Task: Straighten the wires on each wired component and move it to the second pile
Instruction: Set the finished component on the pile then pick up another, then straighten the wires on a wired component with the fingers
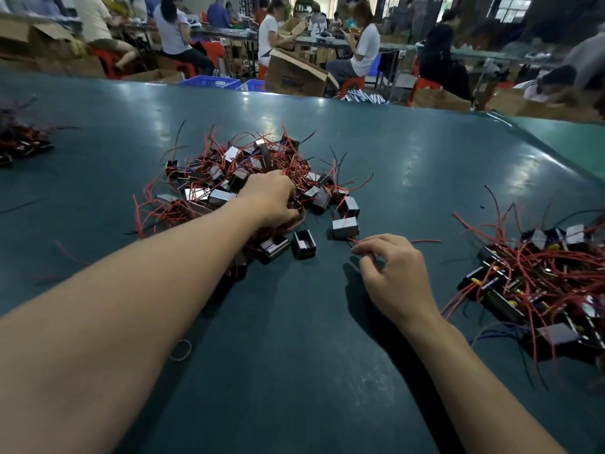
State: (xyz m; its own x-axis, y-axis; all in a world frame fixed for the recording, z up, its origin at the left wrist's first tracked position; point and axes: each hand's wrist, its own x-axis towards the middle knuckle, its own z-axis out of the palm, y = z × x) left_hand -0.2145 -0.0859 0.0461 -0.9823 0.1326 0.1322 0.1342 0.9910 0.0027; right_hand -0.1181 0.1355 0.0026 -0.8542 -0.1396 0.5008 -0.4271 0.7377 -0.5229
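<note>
A tangled pile of small black box components (229, 178) with red and black wires lies in the middle of the dark green table (294, 355). My left hand (270, 198) reaches into its near right side, fingers curled down among the wires; what it holds is hidden. My right hand (389, 273) pinches the red wire of one component (345, 227) lying just right of the pile. The second pile (537, 290) of the same components sits at the right edge.
A third small heap of components (19, 142) lies at the far left. A rubber band (180, 350) rests on the table near my left forearm. Beyond the table's far edge, people sit at benches among cardboard boxes (294, 73) and blue crates (209, 81).
</note>
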